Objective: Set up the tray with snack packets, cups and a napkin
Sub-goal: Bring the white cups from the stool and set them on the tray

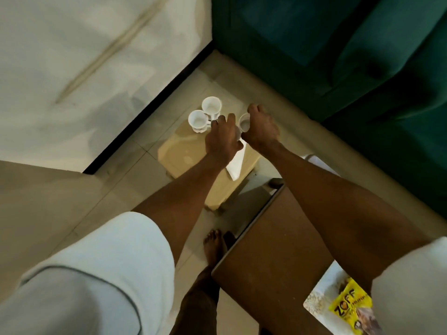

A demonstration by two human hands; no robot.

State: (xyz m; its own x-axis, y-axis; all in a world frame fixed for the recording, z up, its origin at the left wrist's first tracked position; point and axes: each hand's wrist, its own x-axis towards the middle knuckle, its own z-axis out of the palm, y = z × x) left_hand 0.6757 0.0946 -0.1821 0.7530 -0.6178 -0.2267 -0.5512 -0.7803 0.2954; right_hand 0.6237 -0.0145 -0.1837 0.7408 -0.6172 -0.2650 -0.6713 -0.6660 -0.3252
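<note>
A beige tray (pixel 179 153) lies low down on the floor. Two white cups (pixel 205 114) stand upright at its far corner, side by side. My right hand (pixel 262 128) grips a third white cup (pixel 244 123), tilted, just right of them. My left hand (pixel 223 139) reaches over the tray between the cups, its fingertips touching the handle of the near cup; whether it grips it I cannot tell. A folded white napkin (pixel 235 165) lies on the tray's right side, partly under my left wrist. A yellow snack packet (pixel 348 305) rests at bottom right on a white surface.
A brown table top (pixel 278 250) stands near right, its edge close to the tray. A dark green sofa (pixel 350 56) fills the upper right. A white bed or panel (pixel 84 68) runs along the left. My bare foot (pixel 214 245) is on the tiled floor.
</note>
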